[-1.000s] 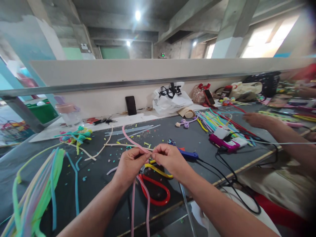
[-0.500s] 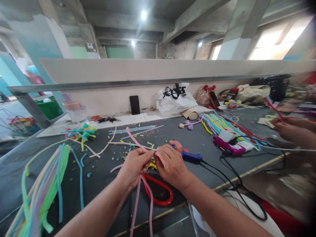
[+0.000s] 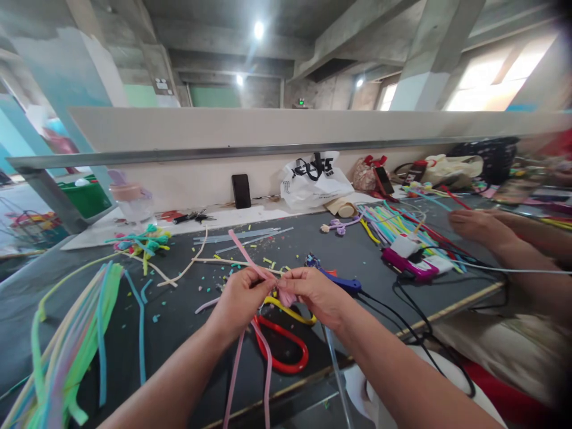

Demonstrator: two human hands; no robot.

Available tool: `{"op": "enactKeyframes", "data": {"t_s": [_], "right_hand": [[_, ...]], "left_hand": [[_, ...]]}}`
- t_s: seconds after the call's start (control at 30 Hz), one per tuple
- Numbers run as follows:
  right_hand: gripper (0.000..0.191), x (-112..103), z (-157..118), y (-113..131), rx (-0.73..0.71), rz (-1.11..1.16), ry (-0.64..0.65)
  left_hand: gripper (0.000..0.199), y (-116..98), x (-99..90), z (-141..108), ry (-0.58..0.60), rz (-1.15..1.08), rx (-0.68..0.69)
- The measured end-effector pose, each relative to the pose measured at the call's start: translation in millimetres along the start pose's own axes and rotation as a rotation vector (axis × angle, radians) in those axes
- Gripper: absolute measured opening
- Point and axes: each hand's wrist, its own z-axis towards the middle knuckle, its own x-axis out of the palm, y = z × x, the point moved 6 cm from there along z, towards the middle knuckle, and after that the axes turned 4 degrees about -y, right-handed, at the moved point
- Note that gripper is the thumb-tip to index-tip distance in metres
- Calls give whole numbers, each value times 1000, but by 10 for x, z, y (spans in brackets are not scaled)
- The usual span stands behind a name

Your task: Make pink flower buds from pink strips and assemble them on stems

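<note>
While the left hand (image 3: 239, 301) and right hand (image 3: 325, 296) pinch pink strips (image 3: 241, 248) in their fingers, one end juts beyond, folds bunch under the right fingers, and two lengths hang below. Nearby lie two looped handles (image 3: 288, 367) and one blue tool (image 3: 345, 283).

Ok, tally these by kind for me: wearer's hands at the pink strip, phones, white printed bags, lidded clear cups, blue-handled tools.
Hands at the pink strip: 2 (left hand, right hand)
Phones: 2 (left phone, right phone)
White printed bag: 1
Lidded clear cup: 1
Blue-handled tool: 1
Total: 7, leaving out the blurred far right.
</note>
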Motion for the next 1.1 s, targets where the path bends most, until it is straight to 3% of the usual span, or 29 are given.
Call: {"op": "enactKeyframes", "data": {"t_s": [0.23, 0.4, 0.53, 0.67, 0.77, 0.93, 1.1], "right_hand": [[19, 33, 0, 6, -38, -51, -101], [11, -26, -14, 73, -168, -398, -297], [13, 13, -85, 226, -471, -796, -391], [15, 162, -197, 259, -852, -1253, -384], [17, 217, -225, 189, -972, -1436, -364], [14, 158, -174, 220, -879, -1300, -333], [22, -56, 9, 160, -307, -609, -106]], "left_hand": [[10, 5, -11, 25, 30, 77, 86], [8, 37, -6, 40, 4, 47, 5], [13, 82, 7, 35, 18, -27, -93], [24, 166, 42, 7, 88, -181, -235], [25, 209, 48, -11, 104, -260, -305], [24, 204, 30, 17, 107, -267, -288], [16, 143, -24, 73, 44, -157, -142]]}}
